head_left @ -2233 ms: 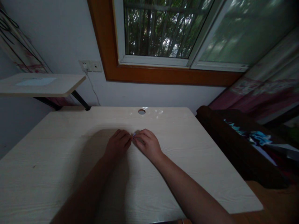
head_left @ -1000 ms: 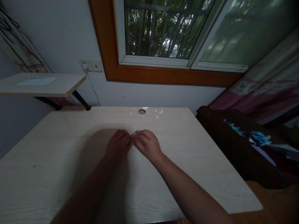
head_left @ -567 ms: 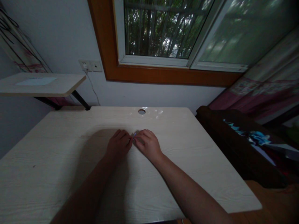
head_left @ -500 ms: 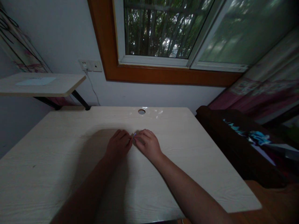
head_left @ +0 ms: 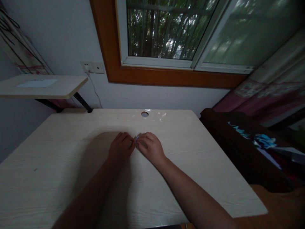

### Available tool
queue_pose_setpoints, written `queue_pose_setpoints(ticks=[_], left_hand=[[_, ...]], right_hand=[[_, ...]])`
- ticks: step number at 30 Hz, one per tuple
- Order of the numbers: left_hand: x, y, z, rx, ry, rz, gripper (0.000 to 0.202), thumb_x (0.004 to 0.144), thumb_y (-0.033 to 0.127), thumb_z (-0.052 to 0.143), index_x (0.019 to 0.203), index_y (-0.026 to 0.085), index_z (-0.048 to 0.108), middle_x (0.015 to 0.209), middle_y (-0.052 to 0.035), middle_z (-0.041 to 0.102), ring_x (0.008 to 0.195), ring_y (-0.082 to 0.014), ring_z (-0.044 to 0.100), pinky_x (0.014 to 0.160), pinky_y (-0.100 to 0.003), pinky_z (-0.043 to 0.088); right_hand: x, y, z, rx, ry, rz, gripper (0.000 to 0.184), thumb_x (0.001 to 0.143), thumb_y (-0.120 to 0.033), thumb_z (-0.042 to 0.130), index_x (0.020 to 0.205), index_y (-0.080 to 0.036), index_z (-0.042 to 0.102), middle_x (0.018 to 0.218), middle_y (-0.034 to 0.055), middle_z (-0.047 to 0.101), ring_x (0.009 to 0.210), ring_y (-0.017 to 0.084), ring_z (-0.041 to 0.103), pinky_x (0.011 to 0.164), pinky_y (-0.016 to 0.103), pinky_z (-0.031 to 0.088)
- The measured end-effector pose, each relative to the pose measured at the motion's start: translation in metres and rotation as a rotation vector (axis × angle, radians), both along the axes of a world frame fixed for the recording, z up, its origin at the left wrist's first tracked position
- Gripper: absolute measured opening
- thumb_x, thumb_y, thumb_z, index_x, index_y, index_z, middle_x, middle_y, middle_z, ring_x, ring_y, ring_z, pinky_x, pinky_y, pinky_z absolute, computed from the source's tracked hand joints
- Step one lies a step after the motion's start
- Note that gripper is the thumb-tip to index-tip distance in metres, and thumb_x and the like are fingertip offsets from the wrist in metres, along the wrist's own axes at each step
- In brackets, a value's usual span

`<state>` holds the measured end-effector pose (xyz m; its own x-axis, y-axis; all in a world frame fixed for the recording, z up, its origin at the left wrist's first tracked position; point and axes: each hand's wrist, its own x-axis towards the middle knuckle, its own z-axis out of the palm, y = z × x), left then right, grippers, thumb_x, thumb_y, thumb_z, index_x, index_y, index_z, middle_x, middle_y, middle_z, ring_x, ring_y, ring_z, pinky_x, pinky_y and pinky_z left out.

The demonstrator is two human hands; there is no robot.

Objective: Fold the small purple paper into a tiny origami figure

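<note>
My left hand (head_left: 120, 148) and my right hand (head_left: 151, 147) rest side by side on a pale wooden desk (head_left: 59, 149), fingers curled and fingertips meeting. Between the fingertips shows a tiny pale bluish object (head_left: 137, 137), pinched by both hands. It is too small and dim to name. Both forearms reach in from the bottom edge.
A round cable hole (head_left: 144, 114) sits near the desk's far edge. A raised shelf (head_left: 47, 86) stands at the back left under a wall socket (head_left: 92, 67). A window fills the wall ahead. Dark furniture (head_left: 240, 146) with cloth borders the desk's right side.
</note>
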<state>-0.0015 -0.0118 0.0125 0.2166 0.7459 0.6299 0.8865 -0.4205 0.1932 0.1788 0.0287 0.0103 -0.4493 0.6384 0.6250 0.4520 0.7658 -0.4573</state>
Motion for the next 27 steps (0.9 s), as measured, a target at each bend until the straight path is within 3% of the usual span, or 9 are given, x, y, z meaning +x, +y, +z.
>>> queue_pose_setpoints(ticks=[18,27], left_hand=[[-0.0052,0.0021,0.0013,-0.012,0.04,-0.06,0.015,0.092,0.018,0.056,0.079,0.019,0.062,0.081,-0.0059,0.064,0.083,-0.0199,0.058,0.081,-0.038,0.051],[-0.0069,0.0014,-0.0006,-0.031,0.011,-0.058,0.004,0.09,0.018,0.06,0.089,0.02,0.064,0.088,-0.0059,0.066,0.089,-0.021,0.058,0.085,-0.04,0.051]], right_hand=[[0.0021,0.003,-0.0007,-0.008,-0.046,-0.018,0.007,0.09,-0.023,0.065,0.093,-0.022,0.071,0.09,0.0056,0.067,0.085,0.019,0.061,0.076,0.033,0.047],[0.0035,0.0049,-0.0033,-0.029,-0.018,0.033,0.008,0.09,-0.022,0.065,0.095,-0.023,0.071,0.092,0.0055,0.067,0.087,0.019,0.062,0.076,0.032,0.049]])
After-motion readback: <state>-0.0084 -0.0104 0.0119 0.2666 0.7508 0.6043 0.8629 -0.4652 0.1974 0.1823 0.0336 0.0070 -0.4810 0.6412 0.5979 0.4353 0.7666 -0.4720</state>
